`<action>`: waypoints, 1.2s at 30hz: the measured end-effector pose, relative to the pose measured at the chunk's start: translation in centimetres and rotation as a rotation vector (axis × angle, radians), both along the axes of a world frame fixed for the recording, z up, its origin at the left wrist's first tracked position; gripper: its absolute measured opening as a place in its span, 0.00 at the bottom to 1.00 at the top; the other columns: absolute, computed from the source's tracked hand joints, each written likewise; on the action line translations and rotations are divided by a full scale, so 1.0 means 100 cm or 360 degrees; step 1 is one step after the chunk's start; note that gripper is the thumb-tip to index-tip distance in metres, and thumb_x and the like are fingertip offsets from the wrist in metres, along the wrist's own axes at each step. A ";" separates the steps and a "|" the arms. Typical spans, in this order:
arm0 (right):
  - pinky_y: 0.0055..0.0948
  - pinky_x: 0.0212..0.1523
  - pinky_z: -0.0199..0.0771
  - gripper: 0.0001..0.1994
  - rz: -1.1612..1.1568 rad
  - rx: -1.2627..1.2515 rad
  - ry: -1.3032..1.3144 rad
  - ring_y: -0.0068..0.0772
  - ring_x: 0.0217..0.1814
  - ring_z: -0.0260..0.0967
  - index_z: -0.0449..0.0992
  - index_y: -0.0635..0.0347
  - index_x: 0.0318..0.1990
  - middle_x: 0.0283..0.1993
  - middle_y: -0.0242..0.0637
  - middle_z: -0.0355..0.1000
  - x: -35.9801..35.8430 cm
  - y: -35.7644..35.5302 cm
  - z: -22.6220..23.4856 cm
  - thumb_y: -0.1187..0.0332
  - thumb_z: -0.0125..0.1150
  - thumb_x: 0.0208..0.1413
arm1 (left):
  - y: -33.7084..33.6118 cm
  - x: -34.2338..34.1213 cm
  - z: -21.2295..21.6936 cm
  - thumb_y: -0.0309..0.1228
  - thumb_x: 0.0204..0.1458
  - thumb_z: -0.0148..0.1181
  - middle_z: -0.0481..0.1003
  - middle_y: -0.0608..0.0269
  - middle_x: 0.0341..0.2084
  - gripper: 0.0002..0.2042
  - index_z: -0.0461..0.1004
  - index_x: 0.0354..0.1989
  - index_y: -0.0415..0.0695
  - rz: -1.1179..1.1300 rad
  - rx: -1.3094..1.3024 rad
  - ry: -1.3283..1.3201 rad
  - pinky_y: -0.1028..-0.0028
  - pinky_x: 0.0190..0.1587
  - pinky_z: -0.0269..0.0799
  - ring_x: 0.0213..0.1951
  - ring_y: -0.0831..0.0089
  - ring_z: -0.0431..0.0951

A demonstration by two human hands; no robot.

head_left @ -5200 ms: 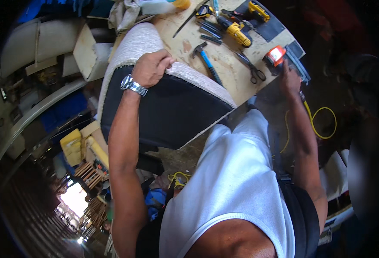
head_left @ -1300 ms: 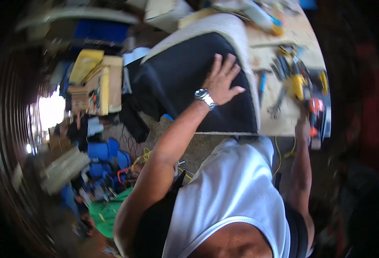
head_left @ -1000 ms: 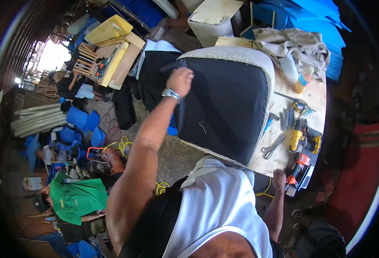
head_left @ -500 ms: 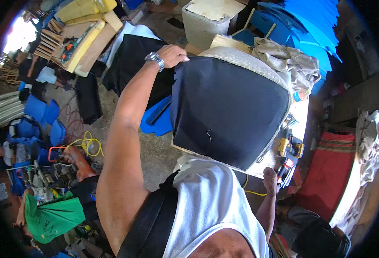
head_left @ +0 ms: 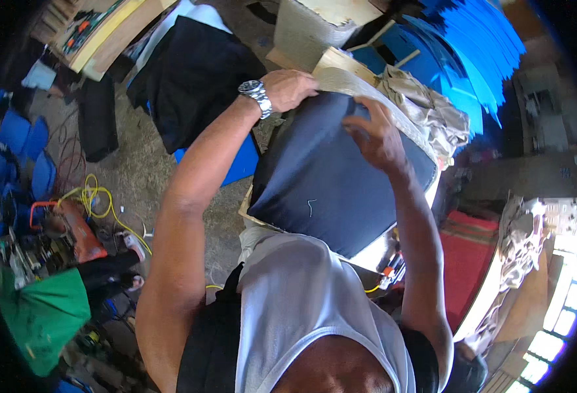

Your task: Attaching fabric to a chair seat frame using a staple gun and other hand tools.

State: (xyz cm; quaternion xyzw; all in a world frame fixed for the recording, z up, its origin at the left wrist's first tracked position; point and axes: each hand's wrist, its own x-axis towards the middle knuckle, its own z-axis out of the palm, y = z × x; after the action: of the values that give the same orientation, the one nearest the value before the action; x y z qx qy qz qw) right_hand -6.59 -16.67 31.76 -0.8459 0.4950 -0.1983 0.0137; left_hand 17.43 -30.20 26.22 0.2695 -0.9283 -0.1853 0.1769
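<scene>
A black fabric sheet [head_left: 341, 170] lies over the broad face of a padded, seat-like piece with a pale woven edge [head_left: 347, 82]. My left hand [head_left: 288, 90], with a metal watch at the wrist, is closed on the sheet's far left corner. To its right, my right hand [head_left: 381, 134] reaches over the sheet near its far edge. Thumb and bent fingers are apart there, with nothing visible between them. A short pale thread [head_left: 311, 208] rests on the black surface. By the near right corner, a red-ended tool [head_left: 390, 270] lies on a white surface [head_left: 372, 254].
Crumpled beige cloth [head_left: 426, 105] and stacked blue sheets [head_left: 462, 59] lie beyond the piece. Black cloth [head_left: 193, 78] is spread at the far left. A yellow hose [head_left: 113, 208] curls on the floor. At left, a person's green garment [head_left: 46, 314] shows.
My right hand has come up from beside the red-ended tool to the sheet's far edge. My left hand keeps the sheet's corner. The whole view has shifted.
</scene>
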 end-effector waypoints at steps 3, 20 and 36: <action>0.43 0.60 0.67 0.08 0.0342 0.0122 0.0137 0.48 0.62 0.64 0.84 0.52 0.39 0.54 0.44 0.72 0.014 -0.061 -0.006 0.65 0.64 0.52 | 0.007 -0.008 -0.004 0.31 0.56 0.52 0.77 0.55 0.39 0.09 0.77 0.40 0.44 -0.0116 -0.0173 0.0098 0.60 0.49 0.71 0.46 0.55 0.75; 0.32 0.52 0.70 0.12 0.0254 0.1186 -0.0192 0.35 0.50 0.73 0.83 0.57 0.44 0.44 0.42 0.78 -0.013 -0.072 -0.002 0.64 0.64 0.56 | 0.314 0.033 -0.196 0.40 0.53 0.63 0.75 0.47 0.46 0.21 0.71 0.50 0.39 0.1525 0.0743 0.0849 0.61 0.53 0.70 0.50 0.52 0.75; 0.26 0.55 0.70 0.12 -0.0138 0.1313 -0.0117 0.30 0.50 0.75 0.83 0.63 0.42 0.43 0.39 0.81 -0.001 -0.081 0.001 0.66 0.65 0.54 | 0.214 0.007 -0.180 0.55 0.62 0.46 0.77 0.46 0.48 0.28 0.77 0.50 0.41 0.0733 0.1591 0.0577 0.62 0.50 0.71 0.48 0.52 0.78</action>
State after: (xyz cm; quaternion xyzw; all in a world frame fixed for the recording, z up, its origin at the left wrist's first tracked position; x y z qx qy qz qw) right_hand -6.69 -24.77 31.89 -0.7402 0.5673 -0.0137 0.3607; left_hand 18.18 -8.79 8.22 0.4793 -0.6004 -0.6012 0.2202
